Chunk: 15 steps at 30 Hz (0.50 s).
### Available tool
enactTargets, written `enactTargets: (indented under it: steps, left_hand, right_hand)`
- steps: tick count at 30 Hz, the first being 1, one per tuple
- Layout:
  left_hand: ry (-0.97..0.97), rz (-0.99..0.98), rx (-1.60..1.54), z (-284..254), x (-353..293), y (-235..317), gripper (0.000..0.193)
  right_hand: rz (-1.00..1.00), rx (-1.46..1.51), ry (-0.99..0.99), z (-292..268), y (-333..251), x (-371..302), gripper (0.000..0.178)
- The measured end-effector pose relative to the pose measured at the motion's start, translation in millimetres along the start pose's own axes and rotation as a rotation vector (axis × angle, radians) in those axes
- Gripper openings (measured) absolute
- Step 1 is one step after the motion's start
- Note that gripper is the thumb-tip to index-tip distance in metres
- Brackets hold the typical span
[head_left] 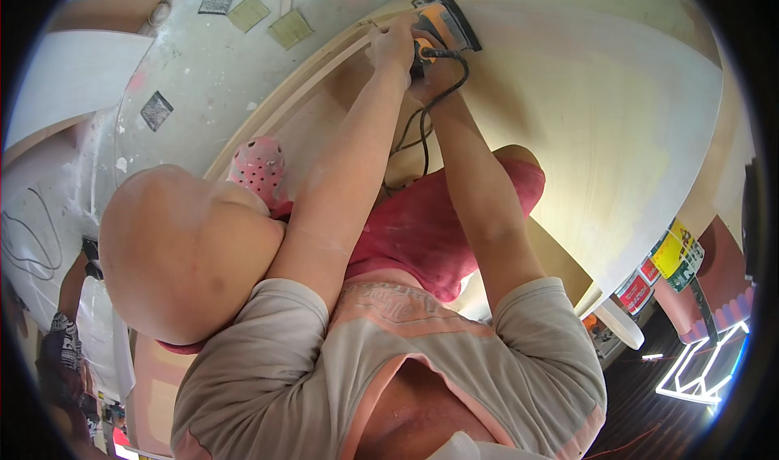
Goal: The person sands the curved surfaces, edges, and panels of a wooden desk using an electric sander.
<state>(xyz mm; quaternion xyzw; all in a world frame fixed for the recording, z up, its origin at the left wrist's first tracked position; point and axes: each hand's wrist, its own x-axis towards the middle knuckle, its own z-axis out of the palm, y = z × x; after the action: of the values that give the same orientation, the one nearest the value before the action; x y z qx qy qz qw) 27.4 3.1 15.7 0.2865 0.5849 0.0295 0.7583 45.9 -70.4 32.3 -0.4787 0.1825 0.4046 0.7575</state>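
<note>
Orange sander (445, 25) is gripped by left hand (394, 48) and right hand (436, 77).

One wide fisheye view, from the left of two cameras worn on the person's head, faces down over the wearer's own body. The grey shirt (479, 371) is close to the lens and fills the lower middle — from it the bare arms (345, 168) run to the upper middle, where the left hand (393, 46) and right hand (436, 79) sit farther off. A bent knee (182, 257) looms large at the left. The floor (195, 70) shows from above in the upper left, a curved panel (592, 95) spreads across the upper right, and light tubes (688, 396) bend at the lower right.
</note>
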Motion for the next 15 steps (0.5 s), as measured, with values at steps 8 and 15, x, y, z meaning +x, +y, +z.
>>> enactTargets:
  steps: [8, 15]
  left_hand:
    - [-0.032, -0.032, -0.115, 11.0, -27.7, -1.6, 0.023]
    - [-0.177, -0.009, -0.228, 25.6, -59.0, -0.7, 0.022]
  right_hand:
    - [-0.04, 0.044, -0.033, -4.6, -13.4, -24.6, 0.018]
    - [-0.077, 0.091, -0.062, -21.9, -27.9, -37.9, 0.018]
